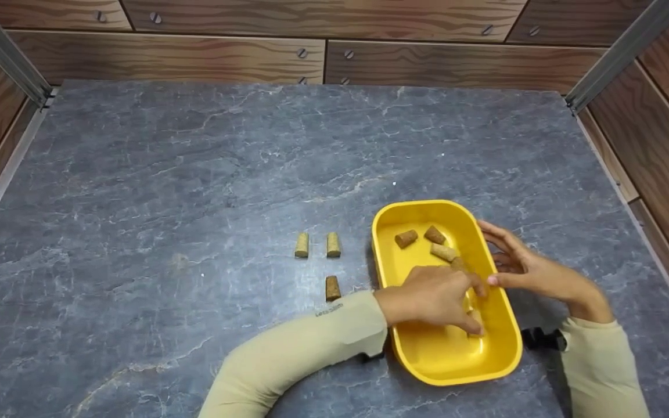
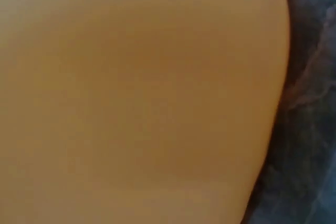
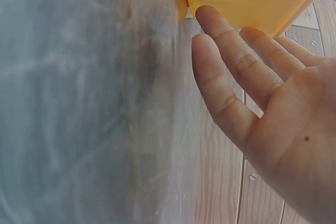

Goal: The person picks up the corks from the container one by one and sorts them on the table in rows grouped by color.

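Note:
A yellow tray (image 1: 439, 366) stands on the table, several corks inside it. My left hand (image 1: 436, 293) reaches in over its left rim, thumb and fingers spread apart low in the tray. Beside the thumb lies a pale cork (image 1: 475, 318), partly covered by the hand. Farther up in the tray are two brown corks, one on the left (image 1: 406, 238) and one on the right (image 1: 435, 235), and a light cork (image 1: 443, 252). With fairly straight fingers, my right hand (image 1: 529, 273) touches the tray's outer right side, its thumb tip at the rim. Blurred yellow tray wall (image 2: 147, 98) fills most of the left wrist view.
Left of the tray, two light corks, one on the left (image 1: 302, 245) and one on the right (image 1: 333, 245), sit on the grey marbled table (image 1: 195, 174). A darker cork (image 1: 333, 288) is nearer, close to the left sleeve. Wood-patterned panels (image 1: 195, 55) border the table.

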Demonstrator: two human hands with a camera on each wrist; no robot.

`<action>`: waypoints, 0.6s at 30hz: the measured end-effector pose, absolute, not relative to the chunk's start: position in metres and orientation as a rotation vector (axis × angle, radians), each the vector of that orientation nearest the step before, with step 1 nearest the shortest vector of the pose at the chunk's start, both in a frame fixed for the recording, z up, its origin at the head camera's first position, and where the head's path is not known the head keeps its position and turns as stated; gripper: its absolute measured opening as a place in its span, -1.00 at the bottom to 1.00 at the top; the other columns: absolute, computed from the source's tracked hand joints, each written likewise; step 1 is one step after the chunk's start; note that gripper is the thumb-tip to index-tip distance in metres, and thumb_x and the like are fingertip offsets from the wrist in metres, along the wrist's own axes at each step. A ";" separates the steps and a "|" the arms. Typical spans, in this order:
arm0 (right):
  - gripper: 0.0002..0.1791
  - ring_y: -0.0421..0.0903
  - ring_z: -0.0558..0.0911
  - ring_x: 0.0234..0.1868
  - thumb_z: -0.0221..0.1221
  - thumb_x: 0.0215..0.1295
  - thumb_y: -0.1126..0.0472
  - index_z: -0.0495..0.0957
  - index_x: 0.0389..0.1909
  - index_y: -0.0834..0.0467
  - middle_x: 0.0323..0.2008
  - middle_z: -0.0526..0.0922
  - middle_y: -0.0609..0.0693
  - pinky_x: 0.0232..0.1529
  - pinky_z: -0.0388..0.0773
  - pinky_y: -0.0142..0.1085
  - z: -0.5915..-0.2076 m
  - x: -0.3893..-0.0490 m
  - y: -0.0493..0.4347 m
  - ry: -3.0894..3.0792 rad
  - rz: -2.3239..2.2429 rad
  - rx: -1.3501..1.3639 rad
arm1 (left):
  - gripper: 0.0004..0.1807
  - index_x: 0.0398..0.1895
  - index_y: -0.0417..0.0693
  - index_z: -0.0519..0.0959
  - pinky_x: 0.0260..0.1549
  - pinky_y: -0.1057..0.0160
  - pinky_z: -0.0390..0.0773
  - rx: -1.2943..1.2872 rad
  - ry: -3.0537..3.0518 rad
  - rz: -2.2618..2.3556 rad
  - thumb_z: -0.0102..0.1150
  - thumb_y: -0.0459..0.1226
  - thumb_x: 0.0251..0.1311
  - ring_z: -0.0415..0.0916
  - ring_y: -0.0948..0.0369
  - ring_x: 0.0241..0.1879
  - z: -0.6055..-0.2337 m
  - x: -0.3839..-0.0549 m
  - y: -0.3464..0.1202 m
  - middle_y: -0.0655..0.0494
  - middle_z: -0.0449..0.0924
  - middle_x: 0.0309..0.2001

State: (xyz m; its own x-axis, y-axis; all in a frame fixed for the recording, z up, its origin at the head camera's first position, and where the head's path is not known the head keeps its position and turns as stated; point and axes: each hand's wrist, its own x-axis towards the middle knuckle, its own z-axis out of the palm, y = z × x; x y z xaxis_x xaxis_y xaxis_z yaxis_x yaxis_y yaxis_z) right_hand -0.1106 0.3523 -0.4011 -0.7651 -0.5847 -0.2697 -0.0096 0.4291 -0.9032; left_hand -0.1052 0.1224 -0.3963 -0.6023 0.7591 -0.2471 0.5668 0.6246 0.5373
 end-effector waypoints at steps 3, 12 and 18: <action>-0.10 -0.36 0.48 0.18 0.05 0.38 0.39 -0.29 0.54 0.00 0.50 -0.11 0.31 0.05 0.54 -0.32 -0.401 -0.111 0.352 2.121 -1.335 -0.502 | -0.48 0.02 0.47 0.53 -0.36 0.26 0.38 1.048 2.394 0.511 0.33 0.26 -0.06 0.42 0.38 -0.38 -0.400 -0.104 0.126 0.41 0.46 -0.39; -0.09 -0.34 0.49 0.19 0.06 0.37 0.39 -0.28 0.54 -0.02 0.47 -0.14 0.39 0.05 0.55 -0.31 -0.399 -0.111 0.351 2.103 -1.348 -0.476 | -0.51 0.00 0.52 0.57 -0.39 0.25 0.36 1.059 2.400 0.428 0.33 0.26 -0.06 0.45 0.36 -0.37 -0.409 -0.102 0.131 0.52 0.51 -0.39; -0.09 -0.34 0.49 0.18 0.07 0.36 0.39 -0.28 0.54 -0.02 0.49 -0.12 0.35 0.04 0.55 -0.31 -0.399 -0.110 0.351 2.111 -1.347 -0.471 | -0.54 -0.02 0.52 0.57 -0.41 0.26 0.37 1.081 2.405 0.407 0.30 0.26 -0.03 0.43 0.36 -0.41 -0.411 -0.104 0.132 0.52 0.54 -0.35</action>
